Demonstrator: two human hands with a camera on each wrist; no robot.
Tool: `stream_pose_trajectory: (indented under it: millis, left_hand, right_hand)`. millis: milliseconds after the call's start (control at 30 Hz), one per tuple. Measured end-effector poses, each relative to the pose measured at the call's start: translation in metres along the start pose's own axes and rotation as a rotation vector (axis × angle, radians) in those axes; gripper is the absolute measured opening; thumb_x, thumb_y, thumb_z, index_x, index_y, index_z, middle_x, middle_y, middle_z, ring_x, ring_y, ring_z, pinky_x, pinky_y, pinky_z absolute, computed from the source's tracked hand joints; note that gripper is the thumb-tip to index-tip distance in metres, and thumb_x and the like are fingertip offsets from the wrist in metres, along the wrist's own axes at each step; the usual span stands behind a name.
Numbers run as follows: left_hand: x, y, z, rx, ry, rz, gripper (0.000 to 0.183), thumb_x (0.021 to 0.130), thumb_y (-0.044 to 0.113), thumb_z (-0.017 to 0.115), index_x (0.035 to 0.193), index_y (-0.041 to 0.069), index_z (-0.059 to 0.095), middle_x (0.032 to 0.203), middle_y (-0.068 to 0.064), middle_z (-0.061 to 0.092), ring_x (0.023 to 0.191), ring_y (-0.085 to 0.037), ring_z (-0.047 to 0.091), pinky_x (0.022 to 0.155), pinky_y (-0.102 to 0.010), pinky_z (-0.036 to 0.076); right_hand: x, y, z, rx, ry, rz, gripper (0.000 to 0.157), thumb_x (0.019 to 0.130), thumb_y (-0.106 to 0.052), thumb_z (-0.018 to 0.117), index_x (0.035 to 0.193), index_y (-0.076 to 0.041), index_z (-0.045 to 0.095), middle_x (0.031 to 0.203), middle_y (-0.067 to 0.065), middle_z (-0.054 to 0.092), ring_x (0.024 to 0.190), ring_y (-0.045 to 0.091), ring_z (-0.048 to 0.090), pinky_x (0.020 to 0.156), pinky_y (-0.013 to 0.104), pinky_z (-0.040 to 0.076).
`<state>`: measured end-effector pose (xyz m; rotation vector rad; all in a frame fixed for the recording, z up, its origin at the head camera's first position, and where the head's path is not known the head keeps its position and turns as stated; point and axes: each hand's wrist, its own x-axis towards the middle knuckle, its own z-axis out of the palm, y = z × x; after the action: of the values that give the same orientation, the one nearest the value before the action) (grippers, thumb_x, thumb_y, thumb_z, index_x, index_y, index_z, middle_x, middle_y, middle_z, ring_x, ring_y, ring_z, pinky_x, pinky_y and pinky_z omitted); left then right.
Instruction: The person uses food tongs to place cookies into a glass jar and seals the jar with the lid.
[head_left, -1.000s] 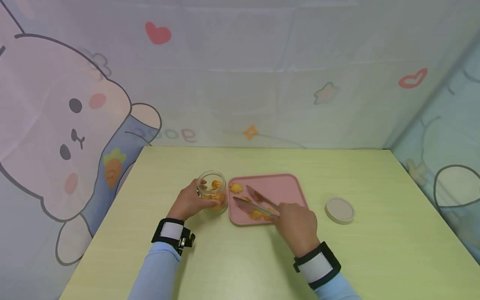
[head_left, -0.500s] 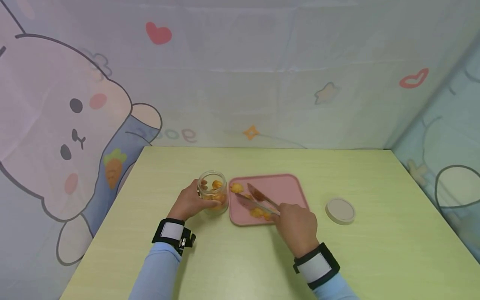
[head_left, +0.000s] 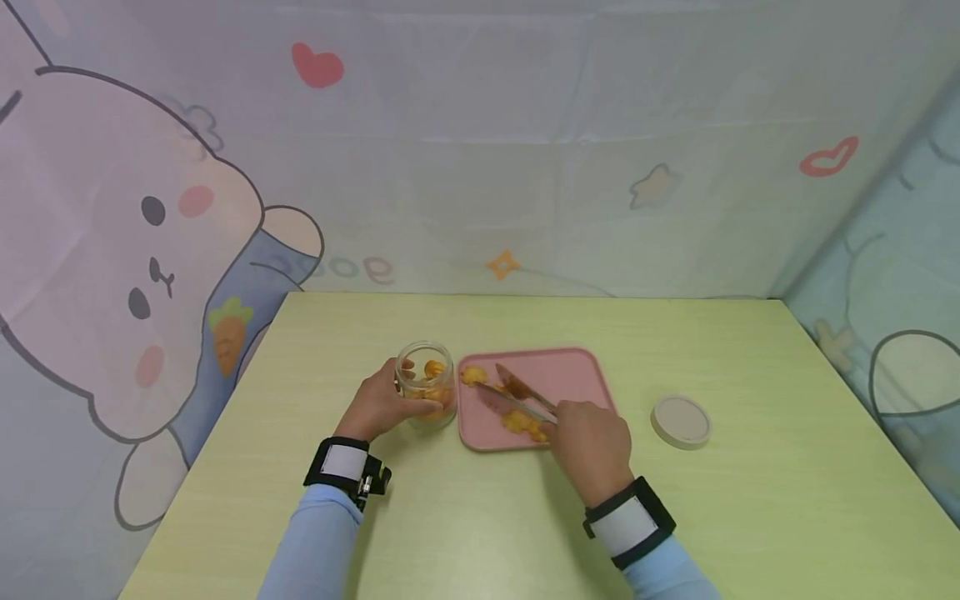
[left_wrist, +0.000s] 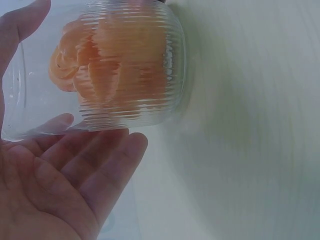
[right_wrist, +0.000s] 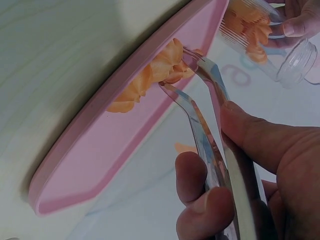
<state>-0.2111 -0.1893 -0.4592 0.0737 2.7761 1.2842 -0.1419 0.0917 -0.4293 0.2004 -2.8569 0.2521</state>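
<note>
My left hand (head_left: 381, 404) grips a clear glass jar (head_left: 432, 419) by its side, thumb in front. Ribbed glass shows orange swirl-shaped pieces (left_wrist: 107, 62) inside it, and the mouth is uncovered. With my right hand (head_left: 592, 442) I hold metal tongs (right_wrist: 240, 182) between thumb and fingers over a pink tray (head_left: 570, 375). More ridged orange swirl pieces (right_wrist: 132, 92) lie along the tray. The tong arms stand apart, their tips to either side of a swirl piece (right_wrist: 172, 52) in the right wrist view.
A pale round lid (head_left: 681, 422) lies on the light yellow table (head_left: 757, 500), right of the tray. Behind the table hangs a printed cloth (head_left: 480, 100) with a cartoon bunny at left. The jar stands close to the tray's left edge.
The right hand has shifted slightly up and left, and the tong tips have moved a little over the tray. Left hand and jar have stayed in place.
</note>
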Motion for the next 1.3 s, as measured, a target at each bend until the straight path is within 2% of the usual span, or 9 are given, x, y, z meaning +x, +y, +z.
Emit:
stream_pose_trajectory:
  millis: [367, 700, 1100, 1300]
  left_hand:
    - [0.001, -0.002, 0.002, -0.002, 0.001, 0.0, 0.094, 0.06, 0.051, 0.084, 0.132, 0.005, 0.045, 0.126, -0.021, 0.058, 0.106, -0.03, 0.055, 0.085, -0.048, 0.049]
    - [0.002, -0.004, 0.001, -0.002, 0.001, 0.006, 0.096, 0.059, 0.053, 0.084, 0.132, 0.003, 0.045, 0.127, -0.021, 0.058, 0.108, -0.03, 0.055, 0.086, -0.048, 0.05]
    - [0.001, -0.004, 0.0, -0.006, -0.002, -0.005, 0.098, 0.059, 0.052, 0.084, 0.133, 0.003, 0.043, 0.128, -0.02, 0.057, 0.109, -0.03, 0.054, 0.088, -0.049, 0.049]
    - [0.002, -0.004, 0.001, -0.014, -0.002, 0.0, 0.099, 0.058, 0.053, 0.084, 0.133, 0.003, 0.042, 0.128, -0.021, 0.057, 0.109, -0.031, 0.054, 0.088, -0.05, 0.049]
  right_hand:
    - [0.005, 0.008, 0.003, 0.041, -0.078, 0.069, 0.03, 0.079, -0.036, 0.074, 0.066, -0.009, 0.065, 0.05, 0.002, 0.054, 0.041, 0.017, 0.047, 0.031, 0.032, 0.032]
    - [0.004, 0.018, -0.002, 0.082, -0.023, 0.08, 0.038, 0.078, -0.043, 0.073, 0.064, -0.01, 0.062, 0.049, 0.003, 0.052, 0.039, 0.019, 0.046, 0.031, 0.033, 0.032]
    - [0.004, 0.024, -0.011, 0.106, -0.016, 0.087, 0.036, 0.08, -0.04, 0.072, 0.067, -0.008, 0.063, 0.046, 0.002, 0.047, 0.038, 0.018, 0.043, 0.032, 0.028, 0.025]
    - [0.003, 0.024, -0.02, 0.105, 0.034, 0.072, 0.034, 0.079, -0.039, 0.074, 0.071, -0.007, 0.065, 0.046, 0.001, 0.046, 0.038, 0.017, 0.042, 0.031, 0.028, 0.025]
